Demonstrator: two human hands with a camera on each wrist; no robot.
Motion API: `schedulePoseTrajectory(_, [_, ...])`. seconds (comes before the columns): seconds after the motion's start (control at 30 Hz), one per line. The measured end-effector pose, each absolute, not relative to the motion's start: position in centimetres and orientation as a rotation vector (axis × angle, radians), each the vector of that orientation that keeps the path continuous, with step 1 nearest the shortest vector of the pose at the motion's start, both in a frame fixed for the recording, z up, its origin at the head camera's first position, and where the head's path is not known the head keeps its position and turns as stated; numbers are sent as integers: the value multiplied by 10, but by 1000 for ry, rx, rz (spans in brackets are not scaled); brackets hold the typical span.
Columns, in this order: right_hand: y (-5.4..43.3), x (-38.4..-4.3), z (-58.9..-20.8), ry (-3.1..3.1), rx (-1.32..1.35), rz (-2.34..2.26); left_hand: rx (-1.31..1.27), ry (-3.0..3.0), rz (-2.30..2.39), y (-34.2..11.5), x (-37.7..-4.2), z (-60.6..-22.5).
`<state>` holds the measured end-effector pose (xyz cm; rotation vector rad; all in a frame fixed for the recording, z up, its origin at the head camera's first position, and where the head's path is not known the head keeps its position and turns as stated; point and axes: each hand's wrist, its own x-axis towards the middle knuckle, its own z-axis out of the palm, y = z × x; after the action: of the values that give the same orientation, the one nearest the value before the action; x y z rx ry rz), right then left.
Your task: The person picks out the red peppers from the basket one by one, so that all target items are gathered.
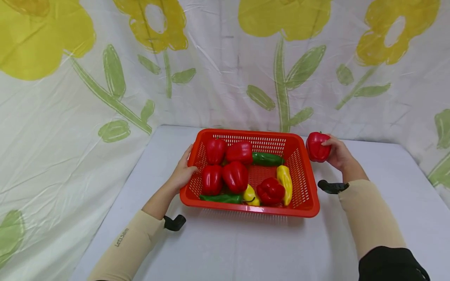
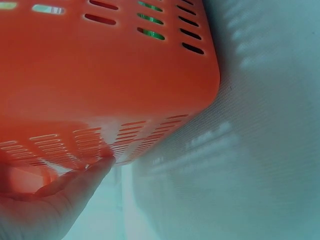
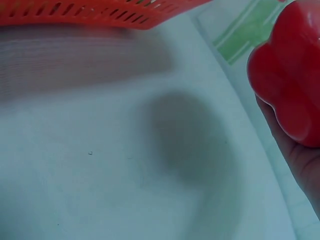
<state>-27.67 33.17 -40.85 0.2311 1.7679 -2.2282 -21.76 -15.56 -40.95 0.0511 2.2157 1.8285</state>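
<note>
A red bell pepper point(image 1: 318, 146) is held up in my right hand point(image 1: 339, 155), just outside the basket's right rim. In the right wrist view the lobed underside of that bell pepper point(image 3: 295, 75) faces the camera, and its shadow falls on the table below. My left hand point(image 1: 183, 171) grips the left rim of the red plastic basket point(image 1: 246, 210), thumb over the edge. From the left wrist, fingers point(image 2: 90, 180) lie along the slotted outer wall. Inside the basket are several red bell peppers point(image 1: 235, 176), a green pepper point(image 1: 268, 159), another green pepper point(image 1: 221, 198) and yellow peppers point(image 1: 285, 183).
The basket stands on a white-covered table point(image 1: 225, 249). Behind it hangs a white curtain point(image 1: 218, 78) printed with yellow flowers and green leaves. A black wrist mount point(image 1: 175, 223) sticks out from the left sleeve, another mount point(image 1: 332, 187) from the right.
</note>
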Motion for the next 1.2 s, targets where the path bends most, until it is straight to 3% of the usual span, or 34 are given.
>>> schedulePoseTrajectory(0.23, [328,-275,-417,1731,242,-2238,23,2189,1819,-150,-208,-389])
schedulePoseTrajectory(0.63, [330,-278,-430,1766,282,-2135,32,2221,1831,-155,-218,-412])
schedulePoseTrajectory(0.93, [332,-278,-437,1816,265,-2049,5,2192,1816,-148,-207,-386])
schedulePoseTrajectory(1.2, [332,-279,-445,1892,196,-1987,12,2194,1818,-149,-206,-386])
